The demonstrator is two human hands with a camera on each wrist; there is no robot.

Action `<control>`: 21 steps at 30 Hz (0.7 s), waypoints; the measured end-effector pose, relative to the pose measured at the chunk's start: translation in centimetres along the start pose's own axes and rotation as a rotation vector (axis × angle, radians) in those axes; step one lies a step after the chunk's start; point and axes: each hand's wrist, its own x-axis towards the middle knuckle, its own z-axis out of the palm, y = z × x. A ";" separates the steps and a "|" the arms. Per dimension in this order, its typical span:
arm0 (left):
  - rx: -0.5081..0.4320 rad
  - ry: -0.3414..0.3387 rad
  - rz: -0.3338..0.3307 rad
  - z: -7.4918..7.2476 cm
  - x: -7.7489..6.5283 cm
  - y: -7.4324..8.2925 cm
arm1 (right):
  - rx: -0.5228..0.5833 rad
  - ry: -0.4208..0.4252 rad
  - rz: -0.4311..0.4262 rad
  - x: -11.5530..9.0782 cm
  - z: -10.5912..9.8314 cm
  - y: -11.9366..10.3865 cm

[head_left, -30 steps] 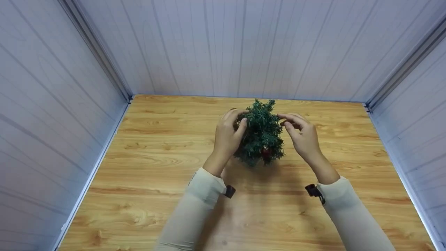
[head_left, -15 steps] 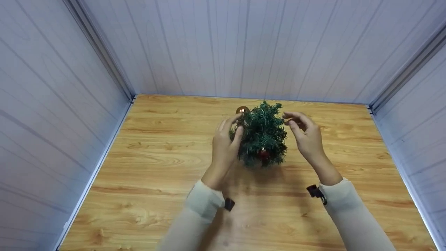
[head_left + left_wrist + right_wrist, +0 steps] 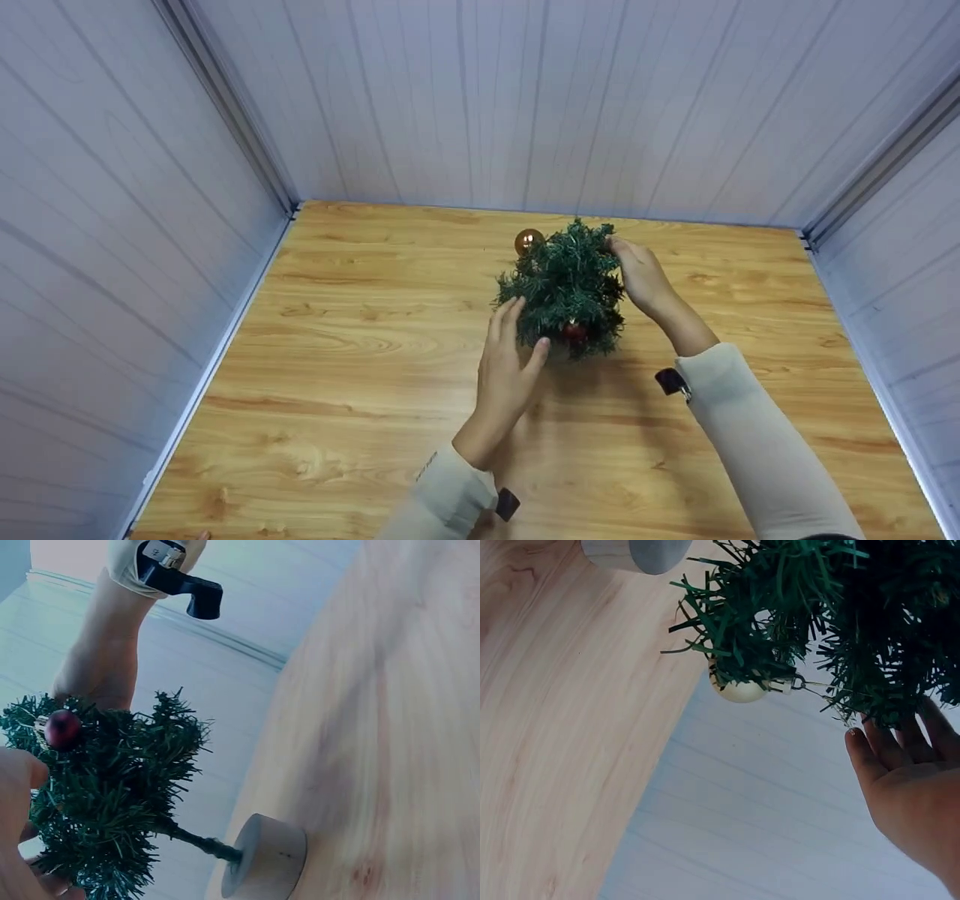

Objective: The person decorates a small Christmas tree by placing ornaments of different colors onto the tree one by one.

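Note:
A small artificial Christmas tree [image 3: 574, 281] stands on a round wooden base [image 3: 277, 859]. My left hand [image 3: 506, 375] is at its near left side, fingers extended and thumb spread, by the lower branches. The right hand [image 3: 643, 277] reaches to the upper right side, fingertips among the branches and partly hidden. A red ball ornament [image 3: 574, 331] hangs on the near side. At the far left shows an orange-gold ball ornament [image 3: 529, 241]. In the right wrist view, a pale gold ball ornament [image 3: 739, 688] has a thin string loop ending by a fingertip; whether it is touched is unclear.
The wood-grain tabletop [image 3: 337, 360] is bounded by a white panelled back wall [image 3: 480, 105] and side walls. At the bottom left edge a fingertip [image 3: 204, 535] shows. Each sleeve cuff carries a small black camera mount [image 3: 670, 380].
My left hand leaves the upper left branches and comes down toward the near side, uncovering the orange-gold ball. The right hand moves in against the tree. The view shifts slightly.

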 end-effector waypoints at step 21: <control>0.043 0.186 0.054 -0.6 -0.1 -2.1 | 0.034 0.155 -0.088 -1.7 0.5 1.8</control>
